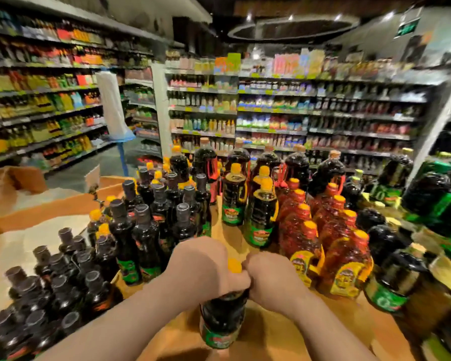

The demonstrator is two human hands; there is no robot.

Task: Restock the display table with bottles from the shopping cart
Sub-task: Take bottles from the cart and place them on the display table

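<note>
Both-handed, grip on dark bottle (223, 319) — green label (218, 340) unreadable.

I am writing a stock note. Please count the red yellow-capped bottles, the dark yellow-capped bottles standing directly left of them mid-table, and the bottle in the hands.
Red bottles: 8
Dark mid-table bottles: 3
Held bottle: 1
Total: 12

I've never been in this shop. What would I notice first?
Two hands, left hand and right hand, grip a dark bottle by its yellow cap, front and centre. Beside it on the right stand red bottles. On the left stand dark bottles with grey caps.
</note>
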